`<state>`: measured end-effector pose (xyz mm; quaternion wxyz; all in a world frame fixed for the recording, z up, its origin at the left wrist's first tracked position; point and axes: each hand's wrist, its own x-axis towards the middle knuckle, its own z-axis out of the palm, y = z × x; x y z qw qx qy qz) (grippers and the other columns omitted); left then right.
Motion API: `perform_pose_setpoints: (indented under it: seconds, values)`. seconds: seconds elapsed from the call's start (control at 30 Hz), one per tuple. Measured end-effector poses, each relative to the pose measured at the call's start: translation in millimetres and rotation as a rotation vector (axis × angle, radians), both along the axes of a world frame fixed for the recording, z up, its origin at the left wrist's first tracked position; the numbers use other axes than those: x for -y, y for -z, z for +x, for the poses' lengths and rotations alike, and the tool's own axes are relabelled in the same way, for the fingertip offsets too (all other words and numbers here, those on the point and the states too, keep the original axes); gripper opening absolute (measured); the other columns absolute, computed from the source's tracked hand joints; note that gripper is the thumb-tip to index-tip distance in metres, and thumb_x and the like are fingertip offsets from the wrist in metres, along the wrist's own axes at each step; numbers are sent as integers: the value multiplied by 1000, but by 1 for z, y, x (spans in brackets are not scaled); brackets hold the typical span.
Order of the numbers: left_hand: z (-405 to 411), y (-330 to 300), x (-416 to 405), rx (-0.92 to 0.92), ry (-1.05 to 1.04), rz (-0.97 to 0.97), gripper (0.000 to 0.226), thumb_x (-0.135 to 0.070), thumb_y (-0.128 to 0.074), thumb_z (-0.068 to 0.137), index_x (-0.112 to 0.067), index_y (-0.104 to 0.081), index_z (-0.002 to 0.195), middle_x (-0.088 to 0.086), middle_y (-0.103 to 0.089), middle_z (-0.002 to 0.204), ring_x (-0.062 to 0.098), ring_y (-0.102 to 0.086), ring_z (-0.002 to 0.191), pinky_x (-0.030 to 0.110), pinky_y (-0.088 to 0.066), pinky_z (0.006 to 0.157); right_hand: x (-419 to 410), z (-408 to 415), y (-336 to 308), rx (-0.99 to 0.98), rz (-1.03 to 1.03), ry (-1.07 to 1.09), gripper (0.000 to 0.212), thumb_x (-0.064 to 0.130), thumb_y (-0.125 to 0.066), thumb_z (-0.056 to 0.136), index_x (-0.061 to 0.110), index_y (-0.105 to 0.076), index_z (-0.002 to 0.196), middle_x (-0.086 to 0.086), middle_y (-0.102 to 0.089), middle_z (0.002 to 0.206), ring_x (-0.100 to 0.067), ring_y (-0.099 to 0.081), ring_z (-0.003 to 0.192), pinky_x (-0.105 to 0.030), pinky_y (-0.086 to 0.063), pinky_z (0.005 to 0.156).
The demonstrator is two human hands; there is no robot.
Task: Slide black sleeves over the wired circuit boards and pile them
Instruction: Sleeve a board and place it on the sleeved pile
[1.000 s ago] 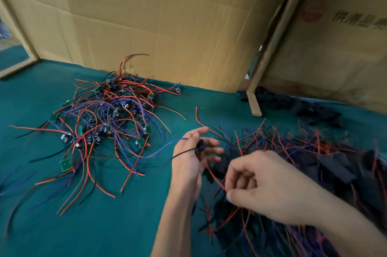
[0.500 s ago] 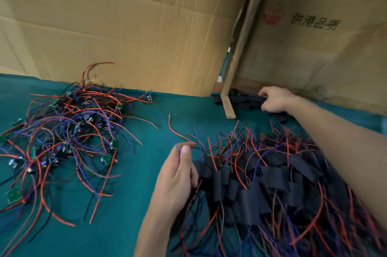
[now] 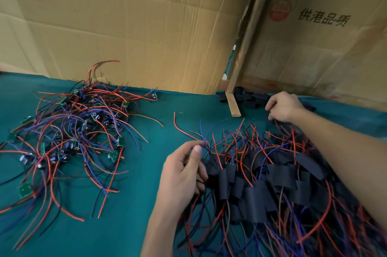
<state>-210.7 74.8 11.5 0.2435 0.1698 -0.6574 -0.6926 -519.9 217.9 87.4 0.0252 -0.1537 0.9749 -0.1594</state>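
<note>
A tangle of bare green circuit boards (image 3: 69,135) with red, blue and black wires lies on the left of the green cloth. On the right spreads a pile of boards in black sleeves (image 3: 272,181). My left hand (image 3: 184,173) pinches thin wires at the pile's left edge, thumb and forefinger together. My right hand (image 3: 282,106) reaches to the far back, fingers curled on a small heap of loose black sleeves (image 3: 251,98) beside the wooden post. Whether it holds one is hidden.
Cardboard walls (image 3: 136,26) close off the back of the green-covered table (image 3: 136,204). A wooden post (image 3: 243,51) leans between them, its foot (image 3: 234,104) resting on the cloth near the loose sleeves.
My right hand stays at the loose sleeves at the back after reaching there from the front. My left hand keeps its pinch on the wires. The view has tilted slightly.
</note>
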Motion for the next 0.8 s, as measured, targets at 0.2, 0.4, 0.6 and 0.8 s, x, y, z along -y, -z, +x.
perform_pose_setpoints:
  seconds: [0.2, 0.4, 0.6, 0.8]
  values:
    - [0, -5, 0, -32, -1, 94, 19, -22, -49, 105, -19, -67, 103, 6, -65, 61, 16, -61, 49, 20, -42, 39, 9, 20, -37, -112, -235, -61, 24, 3, -85, 71, 24, -73, 71, 0, -74, 75, -19, -70, 76, -25, -48, 63]
    - [1, -5, 0, -50, -34, 127, 20, -22, -50, 104, -16, -68, 103, 7, -67, 63, 14, -61, 50, 18, -42, 41, 5, 8, -26, -61, -31, -39, 26, 14, -82, 82, 22, -75, 105, -10, -71, 118, -29, -63, 115, -31, -51, 93]
    - [0, -4, 2, -56, -44, 116, 20, -24, -51, 103, -15, -69, 104, 6, -67, 64, 11, -57, 48, 17, -40, 40, -1, -17, 6, 114, 191, -18, 80, 23, -68, 96, 21, -24, 162, -9, -35, 164, -34, -40, 145, -37, -44, 106]
    - [0, -1, 2, -62, -47, 123, 20, -24, -51, 103, -12, -68, 105, 6, -66, 63, 12, -56, 47, 18, -39, 40, 7, -32, 16, 42, 206, -9, 80, 36, -74, 91, 22, -33, 158, -11, -44, 158, -36, -44, 142, -38, -44, 111]
